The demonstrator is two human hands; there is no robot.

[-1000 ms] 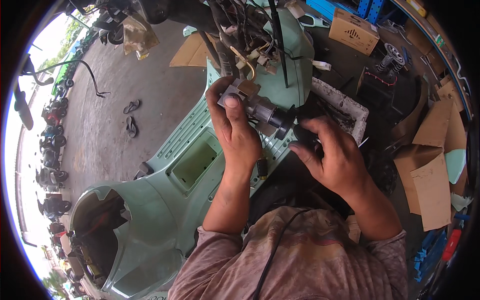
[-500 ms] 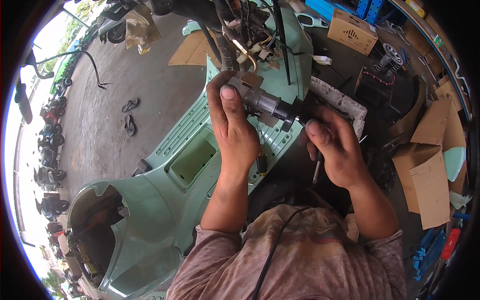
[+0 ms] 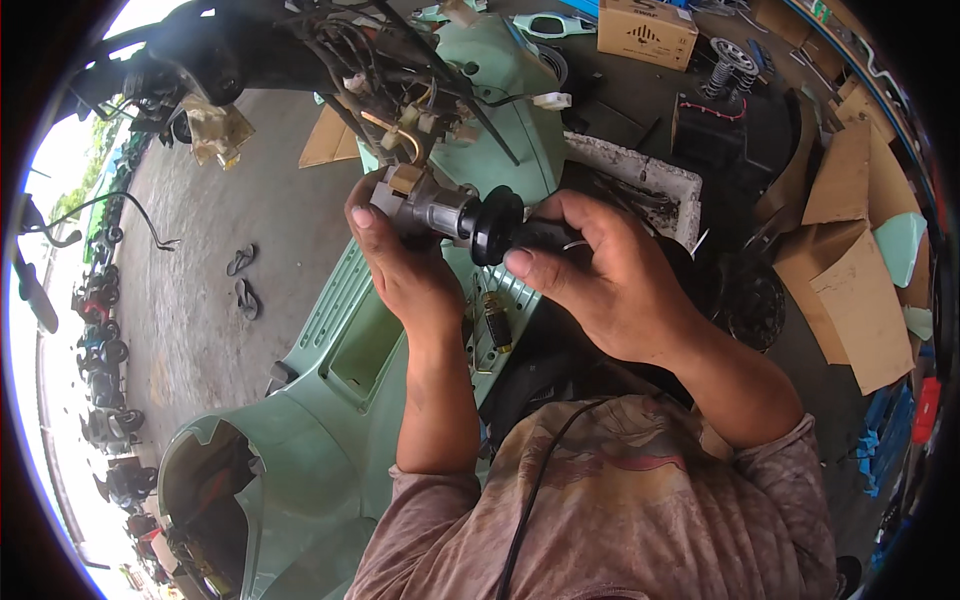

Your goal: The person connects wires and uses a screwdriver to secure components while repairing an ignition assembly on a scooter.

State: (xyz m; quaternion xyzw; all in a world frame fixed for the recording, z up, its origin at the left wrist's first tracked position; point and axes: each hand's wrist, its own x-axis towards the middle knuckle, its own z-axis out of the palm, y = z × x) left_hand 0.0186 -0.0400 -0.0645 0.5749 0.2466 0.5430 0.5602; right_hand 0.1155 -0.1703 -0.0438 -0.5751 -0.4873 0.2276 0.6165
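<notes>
My left hand [image 3: 415, 275] is closed round the grey metal body of an ignition lock [image 3: 445, 212]. The lock lies sideways, its wide black round collar [image 3: 497, 225] pointing right. Against that collar, my right hand [image 3: 620, 285] pinches a black key head [image 3: 545, 236] between thumb and fingers; the blade is hidden, so I cannot tell how deep it sits. Both hands are raised over a mint-green scooter body panel [image 3: 385, 455]. On the panel below the hands rests a small dark cylindrical part with brass-coloured ends [image 3: 496, 322].
Loose wiring [image 3: 405, 100] hangs from the scooter's front, just beyond my hands. To the right are a white tray [image 3: 675, 185] of tools, a black box with a spring shock absorber [image 3: 728, 75] and opened cardboard boxes [image 3: 850, 270]. Sandals [image 3: 245, 285] lie on the floor at left.
Both hands have shifted left with the ignition lock, and its black collar now shows more broadly. A thin metal rod seen below my right hand earlier is out of sight. The whole view has shifted.
</notes>
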